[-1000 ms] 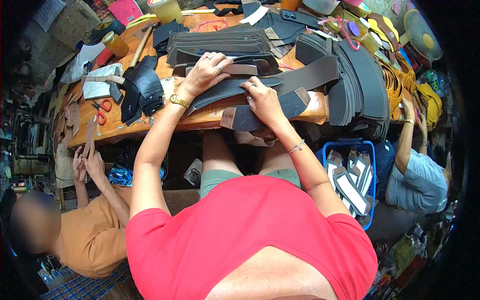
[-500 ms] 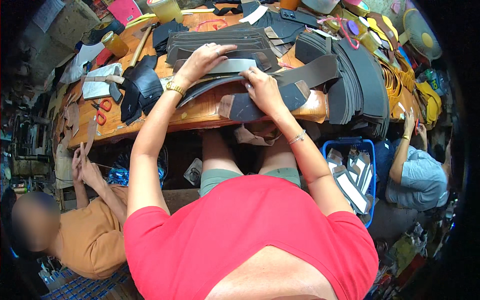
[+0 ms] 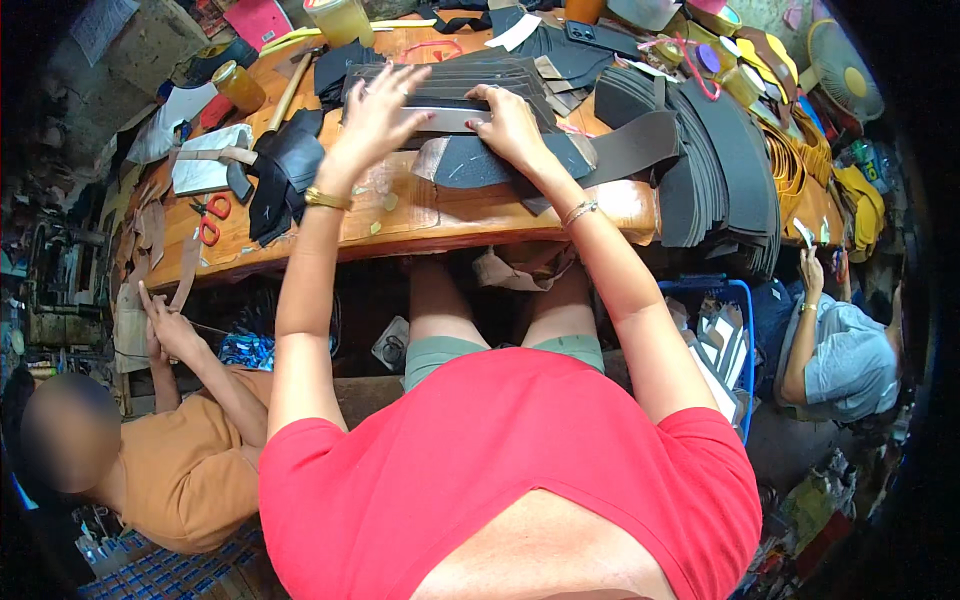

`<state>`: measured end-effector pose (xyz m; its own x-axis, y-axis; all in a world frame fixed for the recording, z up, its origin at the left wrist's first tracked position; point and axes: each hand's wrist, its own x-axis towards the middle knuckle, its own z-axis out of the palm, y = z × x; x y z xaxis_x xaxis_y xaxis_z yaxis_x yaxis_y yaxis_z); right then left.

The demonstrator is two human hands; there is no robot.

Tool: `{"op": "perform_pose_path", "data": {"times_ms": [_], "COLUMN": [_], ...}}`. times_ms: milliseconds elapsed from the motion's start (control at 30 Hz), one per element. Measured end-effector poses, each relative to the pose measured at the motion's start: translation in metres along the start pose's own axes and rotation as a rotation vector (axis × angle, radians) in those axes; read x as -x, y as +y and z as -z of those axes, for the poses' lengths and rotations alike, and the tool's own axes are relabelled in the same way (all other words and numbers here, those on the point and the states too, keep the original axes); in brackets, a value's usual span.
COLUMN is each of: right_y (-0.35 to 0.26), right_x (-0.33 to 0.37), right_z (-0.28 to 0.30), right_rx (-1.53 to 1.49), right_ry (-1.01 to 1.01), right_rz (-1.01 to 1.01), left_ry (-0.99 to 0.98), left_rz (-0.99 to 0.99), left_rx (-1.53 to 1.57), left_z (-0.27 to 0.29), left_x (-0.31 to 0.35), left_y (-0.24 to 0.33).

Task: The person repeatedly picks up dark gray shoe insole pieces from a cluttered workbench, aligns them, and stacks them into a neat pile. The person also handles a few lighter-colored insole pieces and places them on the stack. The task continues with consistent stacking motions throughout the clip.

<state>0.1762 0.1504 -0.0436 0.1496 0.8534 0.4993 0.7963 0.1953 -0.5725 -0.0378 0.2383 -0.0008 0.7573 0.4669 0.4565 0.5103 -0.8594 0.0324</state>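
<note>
Pale-faced strip (image 3: 445,120) is lying lengthwise between the two hands, along the near side of a stack of dark strips (image 3: 455,75) on the wooden table (image 3: 385,215). From the left, red-handled scissors (image 3: 213,220) are resting near a pile of black pieces (image 3: 290,165), both apart from the hands, so the blades are probably not getting in the way there. The left hand (image 3: 378,120) is hovering, blurred, with its fingers spread wide and nothing visible in its grasp; its thumb is overlapping the strip's left end, though contact is impossible to tell. A spread hand like this is likely best coming down flat and light, so that the layers are not skewing. The right hand (image 3: 512,130) is curving over the strip's right end, index finger and thumb parted; whether it is pinching the strip or merely resting there, I cannot tell. Steady, even fingertip pressure is probably serving well at that end, keeping the edges aligned. Below that hand, a curved dark piece (image 3: 470,165) is lying near the table's front edge, so a low wrist is risking dragging it. Farther right, a long dark band (image 3: 635,150) is reaching toward a fanned stack (image 3: 700,160).
</note>
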Motion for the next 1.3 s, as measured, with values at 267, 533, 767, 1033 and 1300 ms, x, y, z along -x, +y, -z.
{"op": "perform_pose_path", "data": {"times_ms": [267,533,767,1033,1300], "right_y": [-0.013,-0.042,-0.082,-0.023,0.123], "right_x": [0.031,0.074,0.111,0.088,0.073], "right_z": [0.057,0.109,0.122,0.154,0.220], "right_rx": [-0.026,-0.226,-1.152,-0.989,0.201], "right_ry": [0.313,0.211,0.129,0.285,0.456], "right_rz": [0.043,-0.132,-0.221,-0.320,-0.309], "left_ry": [-0.016,0.096,-0.393,-0.324,-0.017], "left_rz": [0.088,0.098,0.047,0.169,0.168], "left_rx": [-0.023,0.782,1.597,1.607,0.820], "left_z": [-0.064,-0.025,-0.029,-0.024,-0.079], "left_x": [0.031,0.027,0.058,0.014,-0.034], "left_y": [0.002,0.073,0.174,0.193,0.173]}}
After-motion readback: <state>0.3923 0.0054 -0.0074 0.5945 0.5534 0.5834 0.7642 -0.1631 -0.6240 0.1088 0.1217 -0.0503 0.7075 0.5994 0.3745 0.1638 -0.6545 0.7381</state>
